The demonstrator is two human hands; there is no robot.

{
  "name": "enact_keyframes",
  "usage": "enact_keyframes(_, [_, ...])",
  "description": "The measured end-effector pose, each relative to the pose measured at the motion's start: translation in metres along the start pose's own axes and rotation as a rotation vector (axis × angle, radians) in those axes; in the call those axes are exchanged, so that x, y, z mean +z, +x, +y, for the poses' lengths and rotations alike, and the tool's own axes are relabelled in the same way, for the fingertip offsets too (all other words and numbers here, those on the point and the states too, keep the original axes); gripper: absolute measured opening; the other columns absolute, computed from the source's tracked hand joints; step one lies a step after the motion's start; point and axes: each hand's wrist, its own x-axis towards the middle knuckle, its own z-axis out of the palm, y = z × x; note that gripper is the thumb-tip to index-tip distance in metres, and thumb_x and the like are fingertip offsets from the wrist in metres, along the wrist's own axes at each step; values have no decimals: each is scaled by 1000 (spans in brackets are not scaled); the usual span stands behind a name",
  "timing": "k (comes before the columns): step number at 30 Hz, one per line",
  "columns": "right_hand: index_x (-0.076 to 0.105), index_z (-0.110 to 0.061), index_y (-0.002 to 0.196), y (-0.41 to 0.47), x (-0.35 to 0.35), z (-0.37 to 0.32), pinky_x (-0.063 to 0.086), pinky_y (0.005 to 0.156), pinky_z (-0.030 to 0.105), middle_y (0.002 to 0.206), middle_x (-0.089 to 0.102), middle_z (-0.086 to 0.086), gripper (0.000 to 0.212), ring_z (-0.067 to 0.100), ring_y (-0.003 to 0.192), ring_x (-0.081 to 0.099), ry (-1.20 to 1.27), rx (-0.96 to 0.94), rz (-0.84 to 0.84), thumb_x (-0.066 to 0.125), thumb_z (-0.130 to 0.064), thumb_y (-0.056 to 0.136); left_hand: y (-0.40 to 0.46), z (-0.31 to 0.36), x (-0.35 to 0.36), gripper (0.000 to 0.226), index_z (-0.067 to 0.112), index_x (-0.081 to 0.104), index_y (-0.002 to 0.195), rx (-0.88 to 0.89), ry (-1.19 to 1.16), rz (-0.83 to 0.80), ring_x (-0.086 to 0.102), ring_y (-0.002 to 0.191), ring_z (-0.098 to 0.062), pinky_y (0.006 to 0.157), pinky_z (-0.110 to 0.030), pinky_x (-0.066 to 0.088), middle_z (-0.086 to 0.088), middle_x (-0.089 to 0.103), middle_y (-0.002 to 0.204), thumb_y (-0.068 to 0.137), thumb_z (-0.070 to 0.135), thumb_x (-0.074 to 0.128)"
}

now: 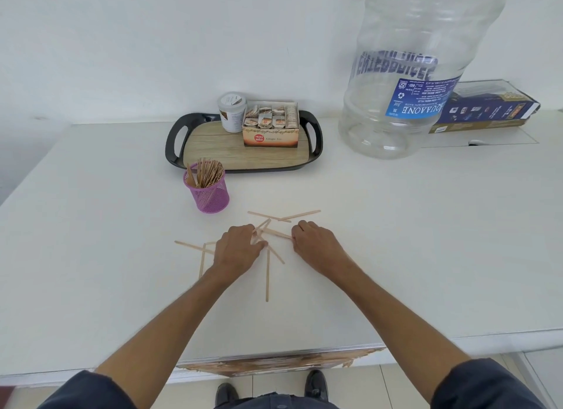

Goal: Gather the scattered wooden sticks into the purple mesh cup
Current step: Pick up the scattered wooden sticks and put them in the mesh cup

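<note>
Several things share the white surface (426, 226), and the biggest is a clear empty water jar (417, 73) at the far right, set back where it does not crowd the work. Behind it a dark blue carton (493, 110) lies flat against the wall. At the far centre a black-rimmed serving tray (243, 156) keeps a box of tea sachets (270, 125) and a white lidded tub (231, 111) together, out of the reach zone. Just in front of the tray's near left corner stands the purple mesh cup (207, 192), upright and already bristling with sticks, close enough to the pile that each handful needs only a short trip. Both hands work the middle of the scatter: the left hand (237, 247) has its fingers curled round a few sticks, and the right hand (313, 241) pinches the end of another, apparently so the two can rake the pieces toward each other into one bundle. Loose wooden sticks (267, 274) lie flat around and between them, some crossing, two more beyond the fingers toward the cup.
</note>
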Motion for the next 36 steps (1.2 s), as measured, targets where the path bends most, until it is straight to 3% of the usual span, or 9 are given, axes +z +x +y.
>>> enact_keyframes(5, [60,-10,66,0,-7,-3,28,40,24,61,55,1,27,20,52,56,83,-29,23,85,-3,59,4,-3,-5,21,17,68,107,-26,19,-10,59,91,-28,67,-31,37,-8,66,103,93,29,59])
enact_keyframes(7, [63,-6,84,1,-8,-4,38,52,31,80,61,7,4,26,73,61,138,-20,-6,67,-6,83,5,-3,-6,20,16,68,106,-37,22,-14,60,91,-30,67,-32,39,-9,66,104,92,24,57])
enact_keyframes(10, [60,-7,104,5,-12,-6,42,69,35,102,61,7,18,28,91,59,165,39,-98,45,-15,98,6,1,-7,24,11,66,105,-49,20,-6,60,92,-32,69,-32,41,-11,64,105,94,25,51])
enact_keyframes(15, [62,-10,104,10,-20,-2,48,79,37,104,63,5,19,28,93,61,303,112,-173,49,-21,95,3,11,-10,37,10,64,100,-71,47,-20,60,95,-30,74,-34,43,-6,62,97,88,45,64])
enact_keyframes(22, [67,-18,93,-13,-30,38,53,79,37,93,69,-2,9,22,87,63,520,346,-145,60,-22,87,8,12,-9,21,8,62,107,-86,107,-16,60,96,-34,74,-37,43,-13,62,106,94,23,53])
enact_keyframes(31, [65,-16,101,-54,-19,69,51,76,36,100,66,0,18,25,87,62,327,418,-98,49,-24,97,11,16,-12,20,6,56,104,114,392,-77,63,92,-32,67,-34,39,-12,63,101,98,20,42])
enact_keyframes(36, [64,-16,111,-53,-14,59,51,80,36,107,63,-1,24,26,95,63,348,397,-79,56,-33,97,13,4,-24,11,11,45,98,176,294,-18,55,76,-27,63,-35,38,-9,61,94,100,21,41])
